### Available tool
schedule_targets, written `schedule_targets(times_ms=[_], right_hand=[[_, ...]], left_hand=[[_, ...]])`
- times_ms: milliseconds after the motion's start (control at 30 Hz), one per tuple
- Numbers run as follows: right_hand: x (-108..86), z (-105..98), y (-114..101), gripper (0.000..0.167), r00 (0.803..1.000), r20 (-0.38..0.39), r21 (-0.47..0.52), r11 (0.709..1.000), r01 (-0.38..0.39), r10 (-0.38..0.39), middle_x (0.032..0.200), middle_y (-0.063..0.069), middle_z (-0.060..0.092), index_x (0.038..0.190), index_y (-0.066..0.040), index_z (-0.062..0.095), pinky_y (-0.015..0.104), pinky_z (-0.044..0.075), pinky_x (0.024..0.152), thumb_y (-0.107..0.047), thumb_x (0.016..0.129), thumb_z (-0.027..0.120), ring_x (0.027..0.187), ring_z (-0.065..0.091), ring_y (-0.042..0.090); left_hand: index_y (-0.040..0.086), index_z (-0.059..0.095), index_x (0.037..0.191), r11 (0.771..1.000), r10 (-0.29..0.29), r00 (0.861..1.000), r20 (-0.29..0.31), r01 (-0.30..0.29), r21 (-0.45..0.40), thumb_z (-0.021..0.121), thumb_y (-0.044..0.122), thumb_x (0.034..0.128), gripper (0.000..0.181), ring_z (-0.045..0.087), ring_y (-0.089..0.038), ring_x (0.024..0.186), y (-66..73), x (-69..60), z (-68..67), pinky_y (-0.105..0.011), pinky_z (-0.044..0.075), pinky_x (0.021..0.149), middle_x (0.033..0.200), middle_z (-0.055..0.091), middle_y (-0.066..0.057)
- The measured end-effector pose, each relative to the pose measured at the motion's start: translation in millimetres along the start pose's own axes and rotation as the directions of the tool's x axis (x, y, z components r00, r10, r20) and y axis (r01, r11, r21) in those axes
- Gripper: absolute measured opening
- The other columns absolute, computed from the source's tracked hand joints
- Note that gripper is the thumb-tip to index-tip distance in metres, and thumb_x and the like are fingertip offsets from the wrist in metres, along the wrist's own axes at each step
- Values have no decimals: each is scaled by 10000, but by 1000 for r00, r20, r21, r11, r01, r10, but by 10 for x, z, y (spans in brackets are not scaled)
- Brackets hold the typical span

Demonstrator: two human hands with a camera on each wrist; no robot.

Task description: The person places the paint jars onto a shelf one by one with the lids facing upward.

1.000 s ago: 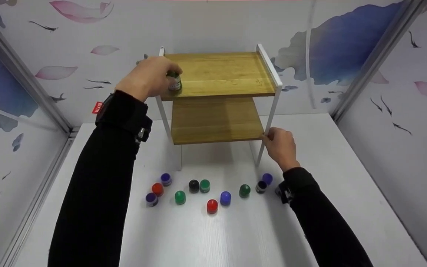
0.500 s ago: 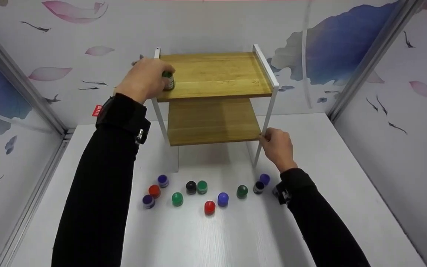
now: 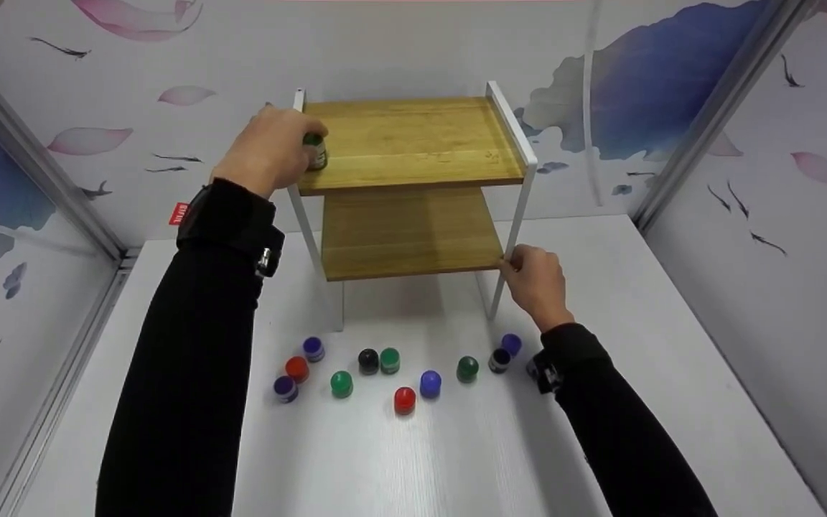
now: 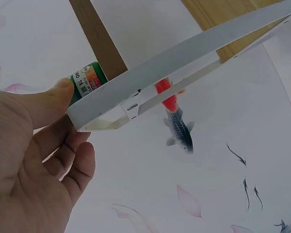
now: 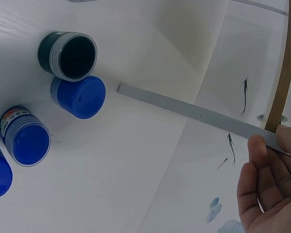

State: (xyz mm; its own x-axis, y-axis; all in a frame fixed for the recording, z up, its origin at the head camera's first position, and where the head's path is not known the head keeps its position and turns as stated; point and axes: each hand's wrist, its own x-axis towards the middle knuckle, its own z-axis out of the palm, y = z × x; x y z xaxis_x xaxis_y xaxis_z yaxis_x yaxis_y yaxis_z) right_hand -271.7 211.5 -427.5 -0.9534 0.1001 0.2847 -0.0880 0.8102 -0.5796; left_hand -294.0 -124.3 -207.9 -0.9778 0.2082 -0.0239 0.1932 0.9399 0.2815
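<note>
Head: left hand [image 3: 264, 149] is gripping a jar [image 3: 317, 153] in its fingers at the top shelf's [image 3: 413, 136] front left corner; other jars [image 3: 405, 401] are sitting on the worktop [image 3: 399, 467]. Left wrist: thumb [image 4: 48, 102] is lying against the jar across the side rail [image 4: 145, 73], level holding seeming wise. Right wrist: right hand's [image 5: 275, 187] fingers are pinching a leg [image 5: 199, 114], probably best for steadiness.

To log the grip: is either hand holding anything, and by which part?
Left hand: a green jar, by its upper end; contact partly hidden. Right hand: a white rack leg, pinched beside the lower shelf.
</note>
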Motion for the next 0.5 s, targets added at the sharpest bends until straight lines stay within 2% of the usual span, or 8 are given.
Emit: schedule_targets(times_ms=[333, 500], right_hand=[[8, 39, 11, 172, 1000, -10, -5, 1000, 23, -23, 772, 153, 719, 865, -6, 711, 418, 517, 651, -173, 901, 692, 721, 681, 288], [17, 46, 3, 164, 1000, -5, 3, 1000, 25, -25, 773, 156, 722, 869, -4, 715, 428, 524, 658, -164, 900, 689, 727, 687, 294]], left_hand=[[136, 457, 1455, 1000, -11, 1000, 10, 11, 16, 478, 114, 1018, 438, 397, -367, 1372, -21, -27, 14, -507, 349, 1116, 1500, 421, -199], [182, 386, 1498, 1000, -15, 1000, 0, 15, -9, 472, 142, 1025, 482, 329, -370, 1426, -48, -55, 6, -511, 303, 1149, 1532, 390, -167]])
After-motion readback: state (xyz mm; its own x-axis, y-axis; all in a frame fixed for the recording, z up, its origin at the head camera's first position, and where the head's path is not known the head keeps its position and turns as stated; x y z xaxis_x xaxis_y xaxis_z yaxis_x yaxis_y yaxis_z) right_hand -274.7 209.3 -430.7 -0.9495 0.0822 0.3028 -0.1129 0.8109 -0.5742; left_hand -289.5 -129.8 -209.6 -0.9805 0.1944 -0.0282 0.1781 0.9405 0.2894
